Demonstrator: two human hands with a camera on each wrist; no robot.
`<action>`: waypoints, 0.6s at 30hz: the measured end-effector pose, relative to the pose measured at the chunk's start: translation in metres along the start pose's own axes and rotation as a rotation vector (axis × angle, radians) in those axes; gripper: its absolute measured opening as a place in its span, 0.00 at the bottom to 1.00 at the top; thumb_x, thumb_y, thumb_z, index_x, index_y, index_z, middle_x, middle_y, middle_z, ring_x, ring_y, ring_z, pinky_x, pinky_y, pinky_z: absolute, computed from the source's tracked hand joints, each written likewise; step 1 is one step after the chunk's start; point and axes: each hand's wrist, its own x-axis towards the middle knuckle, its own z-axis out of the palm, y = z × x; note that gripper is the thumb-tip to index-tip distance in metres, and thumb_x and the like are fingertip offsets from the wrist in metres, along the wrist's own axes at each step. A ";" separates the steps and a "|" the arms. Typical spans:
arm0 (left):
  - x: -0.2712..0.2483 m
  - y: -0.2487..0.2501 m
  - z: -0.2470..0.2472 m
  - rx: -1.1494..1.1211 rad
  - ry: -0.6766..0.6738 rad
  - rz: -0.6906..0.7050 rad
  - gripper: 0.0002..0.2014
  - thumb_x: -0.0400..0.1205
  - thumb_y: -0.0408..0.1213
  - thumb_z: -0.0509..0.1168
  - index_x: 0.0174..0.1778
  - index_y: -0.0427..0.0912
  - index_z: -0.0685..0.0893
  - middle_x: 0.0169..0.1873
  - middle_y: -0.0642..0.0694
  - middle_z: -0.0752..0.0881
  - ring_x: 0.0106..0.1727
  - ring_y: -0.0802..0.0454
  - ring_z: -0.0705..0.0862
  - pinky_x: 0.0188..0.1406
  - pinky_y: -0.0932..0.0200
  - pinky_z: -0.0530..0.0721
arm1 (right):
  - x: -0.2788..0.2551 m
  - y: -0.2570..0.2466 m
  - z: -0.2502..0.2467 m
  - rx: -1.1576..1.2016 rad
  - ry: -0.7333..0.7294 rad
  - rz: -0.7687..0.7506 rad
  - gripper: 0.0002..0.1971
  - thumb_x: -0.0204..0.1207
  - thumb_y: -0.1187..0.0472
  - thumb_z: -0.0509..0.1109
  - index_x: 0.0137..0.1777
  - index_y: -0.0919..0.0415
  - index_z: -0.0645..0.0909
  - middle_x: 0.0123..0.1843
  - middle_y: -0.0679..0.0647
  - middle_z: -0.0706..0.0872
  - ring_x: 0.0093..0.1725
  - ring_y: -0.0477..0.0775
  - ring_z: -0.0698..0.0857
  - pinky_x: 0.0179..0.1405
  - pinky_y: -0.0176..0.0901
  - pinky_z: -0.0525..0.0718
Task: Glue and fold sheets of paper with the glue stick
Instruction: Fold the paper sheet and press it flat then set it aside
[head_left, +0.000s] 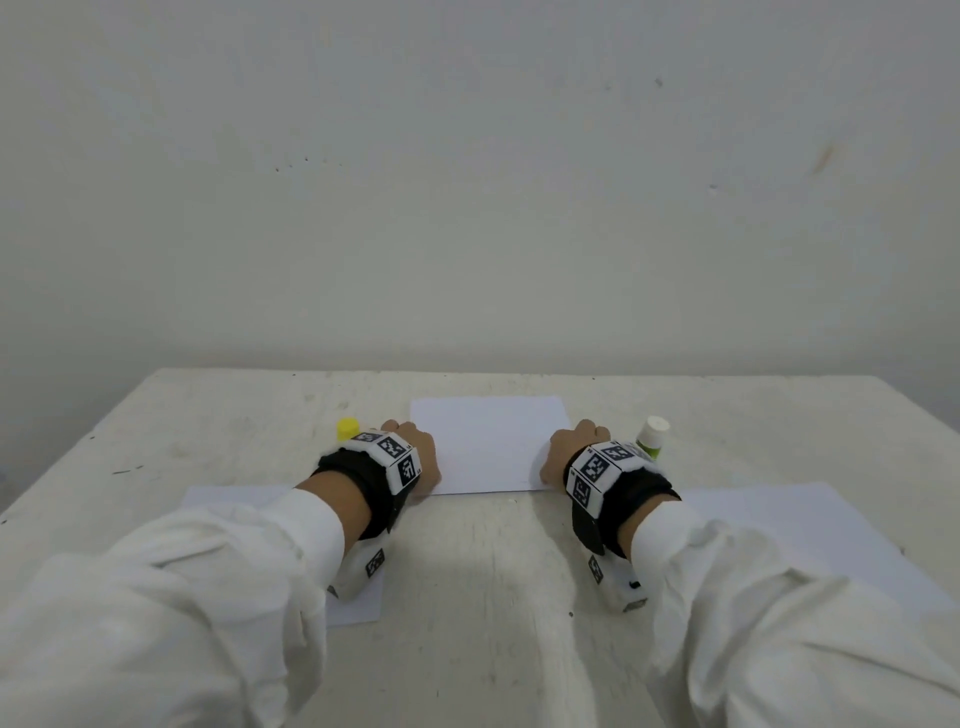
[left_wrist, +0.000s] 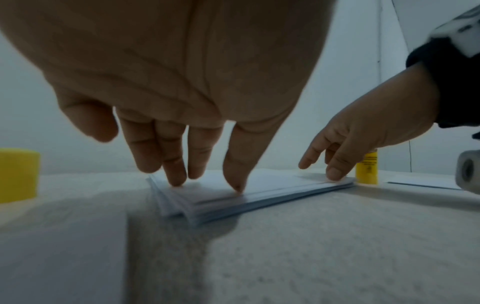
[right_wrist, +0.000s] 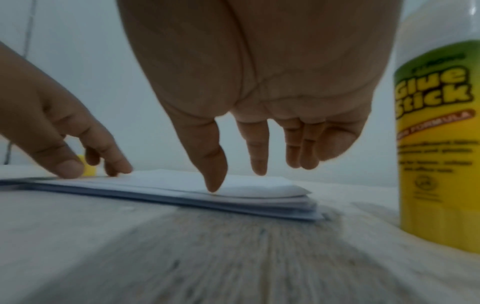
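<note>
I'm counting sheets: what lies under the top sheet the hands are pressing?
Under the top sheet, the wrist views show several more layered paper edges, a stack resting on the table. Their number and any glue between them are hidden.

The glue stick (right_wrist: 439, 131) is cut off by the right wrist view's edge, its small print too blurred to read.

White paper stack (head_left: 488, 441); yellow cap (head_left: 348, 427); green-yellow glue stick (head_left: 652, 439); black-white patterned wristbands (head_left: 395, 460).

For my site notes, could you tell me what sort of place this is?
Probably a plain craft or test workstation: a worn white table against a bare wall, holding only paper sheets and a glue stick.
</note>
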 end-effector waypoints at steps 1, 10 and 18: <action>-0.003 0.002 -0.001 -0.024 0.003 -0.008 0.21 0.84 0.44 0.56 0.73 0.47 0.72 0.70 0.44 0.72 0.72 0.43 0.69 0.64 0.53 0.68 | -0.014 0.004 -0.005 0.023 0.011 -0.044 0.17 0.79 0.55 0.61 0.66 0.58 0.74 0.68 0.59 0.71 0.69 0.62 0.71 0.68 0.52 0.71; -0.050 0.056 -0.030 -0.222 -0.029 0.294 0.11 0.83 0.44 0.62 0.45 0.43 0.87 0.46 0.46 0.86 0.50 0.48 0.82 0.48 0.60 0.77 | -0.096 0.092 -0.010 0.185 -0.211 -0.262 0.06 0.75 0.59 0.71 0.38 0.57 0.86 0.30 0.46 0.82 0.31 0.43 0.78 0.30 0.28 0.74; -0.078 0.161 -0.039 -0.225 -0.196 0.442 0.16 0.80 0.52 0.66 0.46 0.43 0.89 0.43 0.50 0.88 0.43 0.54 0.82 0.51 0.60 0.78 | -0.090 0.228 -0.008 -0.026 -0.149 0.059 0.31 0.79 0.48 0.68 0.78 0.61 0.68 0.78 0.55 0.70 0.76 0.55 0.70 0.73 0.45 0.70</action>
